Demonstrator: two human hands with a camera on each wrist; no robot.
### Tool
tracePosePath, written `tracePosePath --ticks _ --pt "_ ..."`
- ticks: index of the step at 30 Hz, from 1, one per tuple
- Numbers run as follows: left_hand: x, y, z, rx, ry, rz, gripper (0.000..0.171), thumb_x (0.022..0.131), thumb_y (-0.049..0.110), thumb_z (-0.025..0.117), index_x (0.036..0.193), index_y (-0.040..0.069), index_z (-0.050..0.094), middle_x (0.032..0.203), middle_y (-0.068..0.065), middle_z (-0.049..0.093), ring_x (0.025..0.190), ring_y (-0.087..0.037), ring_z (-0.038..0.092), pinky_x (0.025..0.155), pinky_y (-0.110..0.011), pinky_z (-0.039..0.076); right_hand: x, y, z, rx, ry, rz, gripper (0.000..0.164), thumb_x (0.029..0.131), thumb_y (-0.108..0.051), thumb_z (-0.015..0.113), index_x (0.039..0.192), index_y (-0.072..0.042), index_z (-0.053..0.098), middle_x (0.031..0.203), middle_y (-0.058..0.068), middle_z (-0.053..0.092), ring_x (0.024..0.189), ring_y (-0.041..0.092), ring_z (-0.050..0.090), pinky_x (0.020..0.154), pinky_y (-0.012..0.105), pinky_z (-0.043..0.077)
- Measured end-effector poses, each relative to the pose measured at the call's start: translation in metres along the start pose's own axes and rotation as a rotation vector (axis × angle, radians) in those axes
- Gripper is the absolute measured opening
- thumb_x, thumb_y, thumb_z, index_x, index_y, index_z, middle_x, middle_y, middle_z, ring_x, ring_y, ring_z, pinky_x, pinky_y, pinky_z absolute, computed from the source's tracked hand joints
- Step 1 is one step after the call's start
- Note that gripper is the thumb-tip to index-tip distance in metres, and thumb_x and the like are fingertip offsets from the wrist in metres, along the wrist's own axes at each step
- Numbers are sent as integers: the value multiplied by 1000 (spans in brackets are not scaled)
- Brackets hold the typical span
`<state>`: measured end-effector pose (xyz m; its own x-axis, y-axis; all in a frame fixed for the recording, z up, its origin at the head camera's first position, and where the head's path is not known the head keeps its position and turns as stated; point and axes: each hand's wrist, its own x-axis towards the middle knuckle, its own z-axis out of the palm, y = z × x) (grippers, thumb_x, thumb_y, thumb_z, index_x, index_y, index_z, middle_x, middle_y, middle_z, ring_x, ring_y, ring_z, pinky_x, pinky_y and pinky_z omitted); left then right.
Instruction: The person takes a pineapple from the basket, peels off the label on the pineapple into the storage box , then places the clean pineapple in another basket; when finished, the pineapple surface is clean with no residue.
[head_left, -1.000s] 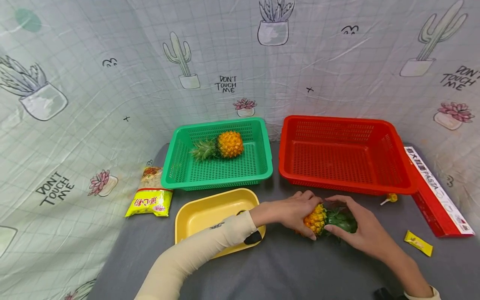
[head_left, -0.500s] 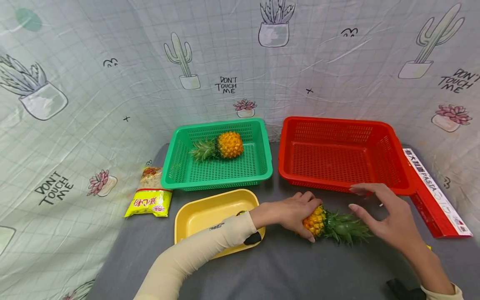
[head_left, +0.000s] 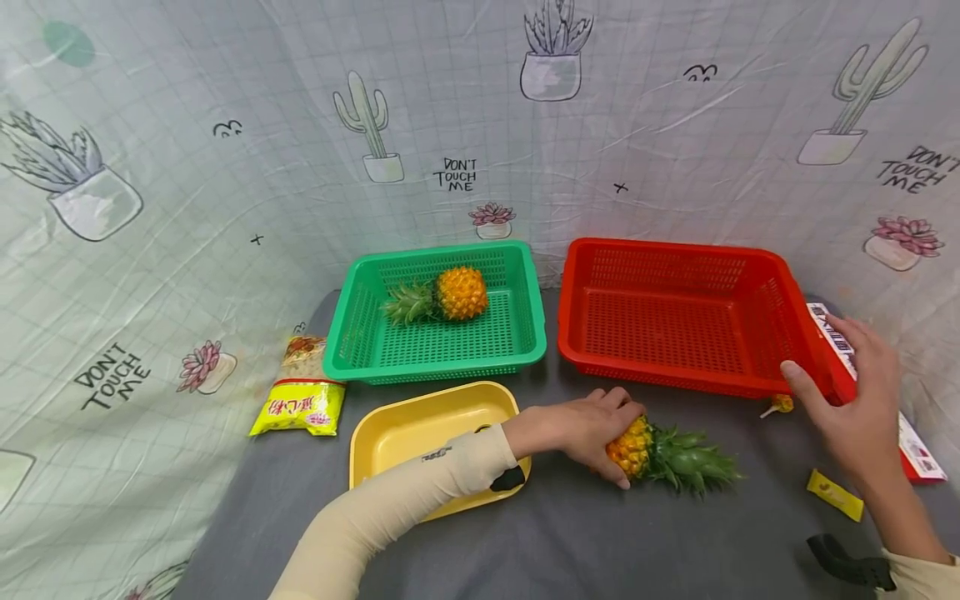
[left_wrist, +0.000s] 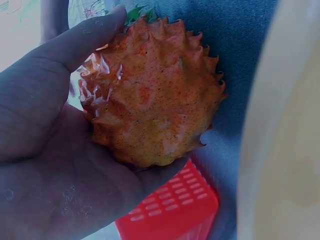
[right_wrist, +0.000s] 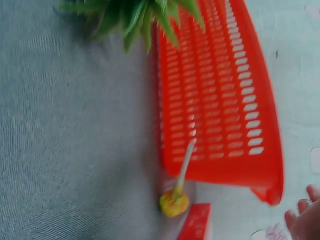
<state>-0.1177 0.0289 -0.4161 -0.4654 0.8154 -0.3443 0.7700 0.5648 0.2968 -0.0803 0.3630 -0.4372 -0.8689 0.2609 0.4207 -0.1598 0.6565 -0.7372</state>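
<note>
My left hand (head_left: 588, 429) grips a small orange pineapple (head_left: 630, 447) that lies on its side on the grey cloth, its leafy crown pointing right. In the left wrist view the thumb and palm wrap around the spiny base of the pineapple (left_wrist: 155, 95). Over at the right, my right hand (head_left: 858, 408) holds nothing; its thumb and fingers are spread by the front right corner of the red basket (head_left: 690, 379), overlapping the pasta box (head_left: 924, 458). Only some fingertips of the right hand (right_wrist: 304, 217) show in the right wrist view.
A green basket (head_left: 435, 370) holds another pineapple (head_left: 461, 293). The yellow tray (head_left: 405, 433) stands under the left forearm. A noodle bag (head_left: 300, 406) lies far left. By the red basket lie a lollipop (head_left: 782, 403) and a small yellow packet (head_left: 835, 496).
My right hand has left the pineapple's crown and moved right to the red basket's corner and pasta box, uncovering the leaves. The left hand keeps its grip in the same place.
</note>
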Motion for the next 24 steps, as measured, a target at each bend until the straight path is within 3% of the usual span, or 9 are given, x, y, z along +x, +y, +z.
tracePosePath --ticks 4,6,8,11,14,19,24 --pt "0 0 0 -24 15 1 96 89 58 80 162 16 35 145 0 40 117 -13 42 97 -17 36 1 14 -1 53 -77 123 82 98 -26 71 168 -32 29 170 -2 26 154 22 23 117 24 25" --pt "0 0 0 -37 21 0 96 89 58 81 162 15 35 145 0 40 116 -12 42 96 -16 36 2 20 -1 84 -121 144 83 100 -26 70 169 -31 25 170 3 26 154 24 26 105 11 31" --pt "0 0 0 -50 31 3 96 88 56 82 161 15 37 145 -1 41 115 -13 42 95 -17 36 1 25 1 91 -156 152 84 100 -26 71 170 -30 23 168 8 28 147 20 36 93 6 37" --pt "0 1 1 -52 38 -6 96 87 57 83 161 16 37 145 0 41 114 -11 43 94 -16 36 2 29 4 86 -183 147 86 100 -26 73 170 -30 23 163 14 36 128 10 46 82 3 40" --pt "1 1 2 -37 46 -13 96 87 58 83 161 17 38 144 1 42 114 -11 43 94 -16 36 1 33 6 73 -194 142 89 98 -27 75 170 -32 23 158 18 39 114 3 45 79 2 39" --pt "2 0 4 2 52 -23 97 86 59 83 162 18 38 144 2 42 115 -11 43 94 -19 38 -1 38 8 47 -222 173 92 98 -32 74 170 -38 16 164 16 33 118 0 39 81 4 35" --pt "2 0 6 -15 61 -15 95 87 57 83 161 18 39 144 1 42 114 -11 42 92 -17 37 -4 43 10 65 -226 194 92 99 -32 73 170 -39 14 166 12 30 125 2 39 84 3 35"
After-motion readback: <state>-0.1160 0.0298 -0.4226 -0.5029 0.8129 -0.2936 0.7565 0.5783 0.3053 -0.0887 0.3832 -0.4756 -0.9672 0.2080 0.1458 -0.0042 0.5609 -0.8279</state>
